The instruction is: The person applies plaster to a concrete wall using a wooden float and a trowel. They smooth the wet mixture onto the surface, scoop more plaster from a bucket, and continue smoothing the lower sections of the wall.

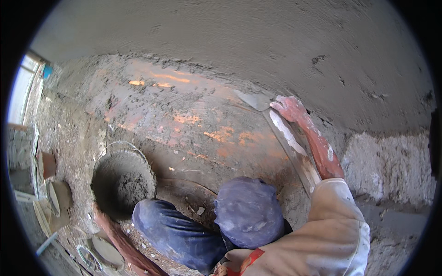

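My right hand (290,109) is closed around the handle of a trowel (254,99), though the handle itself is hidden by the hand. The metal blade lies against the lower edge of fresh grey plaster (239,41) on the wall. Below the hand, a plaster-smeared wooden board (291,138) slants along my right forearm. My left forearm (117,239) reaches up to the outer side of a mortar-crusted bucket (103,177). The left hand's fingers are hidden there. Inside the bucket is a lump of grey mortar (133,186).
A mortar-spattered band with orange patches (186,119) runs below the plaster. My bent knees (248,211) are close to the bucket. Several buckets or pots, one reddish-brown (47,164), stand at the left near a bright opening (20,94). Rough pale wall (391,165) lies at right.
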Tool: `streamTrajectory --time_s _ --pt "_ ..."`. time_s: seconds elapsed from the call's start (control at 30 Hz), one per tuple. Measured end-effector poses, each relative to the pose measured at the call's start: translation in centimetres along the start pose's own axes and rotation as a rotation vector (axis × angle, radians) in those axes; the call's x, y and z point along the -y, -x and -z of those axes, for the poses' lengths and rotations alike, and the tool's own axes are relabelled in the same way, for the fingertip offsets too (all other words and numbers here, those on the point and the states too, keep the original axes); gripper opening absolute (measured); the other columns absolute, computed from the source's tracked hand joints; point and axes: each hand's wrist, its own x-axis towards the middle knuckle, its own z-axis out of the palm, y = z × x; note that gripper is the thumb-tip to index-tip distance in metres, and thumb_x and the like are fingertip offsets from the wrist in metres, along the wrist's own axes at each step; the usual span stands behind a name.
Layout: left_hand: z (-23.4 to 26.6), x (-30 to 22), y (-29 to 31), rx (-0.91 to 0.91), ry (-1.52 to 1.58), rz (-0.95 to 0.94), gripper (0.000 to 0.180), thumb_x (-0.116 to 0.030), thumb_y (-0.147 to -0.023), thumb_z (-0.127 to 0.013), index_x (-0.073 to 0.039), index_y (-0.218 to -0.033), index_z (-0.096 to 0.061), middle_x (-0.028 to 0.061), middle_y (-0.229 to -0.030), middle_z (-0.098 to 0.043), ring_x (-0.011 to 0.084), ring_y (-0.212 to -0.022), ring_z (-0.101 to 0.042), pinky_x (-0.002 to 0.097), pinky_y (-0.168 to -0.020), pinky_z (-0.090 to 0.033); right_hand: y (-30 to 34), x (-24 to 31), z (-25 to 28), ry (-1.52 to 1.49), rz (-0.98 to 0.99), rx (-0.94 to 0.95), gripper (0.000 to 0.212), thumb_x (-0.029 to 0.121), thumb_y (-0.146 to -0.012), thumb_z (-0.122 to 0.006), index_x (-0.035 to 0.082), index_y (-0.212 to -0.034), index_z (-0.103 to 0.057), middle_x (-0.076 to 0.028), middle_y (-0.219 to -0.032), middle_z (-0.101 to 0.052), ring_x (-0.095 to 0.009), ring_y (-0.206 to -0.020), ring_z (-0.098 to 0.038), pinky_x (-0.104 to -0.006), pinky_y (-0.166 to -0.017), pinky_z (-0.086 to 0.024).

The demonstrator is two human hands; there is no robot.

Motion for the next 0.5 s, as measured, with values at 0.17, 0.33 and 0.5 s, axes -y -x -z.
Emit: streamTrajectory --time_s 0.17,0.33,0.5 --pt "-0.6 0.6 1.0 -0.014 0.163 0.060 0.050 -0.041 -0.104 -0.058 0.004 -0.121 -0.069 0.0106 -0.109 -0.073 0.0217 -0.091 -0.069 0.0359 -0.080 -0.058 -0.2 -1.0 -1.2 0.112 0.019 -0.172 0.050 0.053 -0.100 -0.054 0.005 -0.106 -0.067 -0.023 -0.103 -0.071 -0.045 -0.102 -0.066 -0.0563 -0.088 -0.051" --pt "-1.2 0.9 1.1 -0.025 0.167 -0.071 0.048 -0.040 -0.104 -0.059 0.002 -0.126 -0.068 0.0095 -0.108 -0.072 0.0203 -0.087 -0.066 0.0364 -0.077 -0.055 3.5 4.1 -2.7 0.271 -0.069 -0.409 0.039 0.045 -0.097 -0.064 0.007 -0.106 -0.066 -0.021 -0.098 -0.071 -0.042 -0.095 -0.069 -0.0532 -0.073 -0.056" --pt "-0.7 0.9 -0.3 -0.046 0.046 -0.145 0.043 -0.037 -0.106 -0.057 0.001 -0.124 -0.065 0.0086 -0.106 -0.072 0.0196 -0.085 -0.067 0.0351 -0.074 -0.057 5.6 15.3 -5.4 0.053 0.331 -0.670 0.024 0.030 -0.094 -0.070 0.006 -0.098 -0.068 -0.012 -0.086 -0.068 -0.034 -0.075 -0.069 -0.0457 -0.062 -0.057"
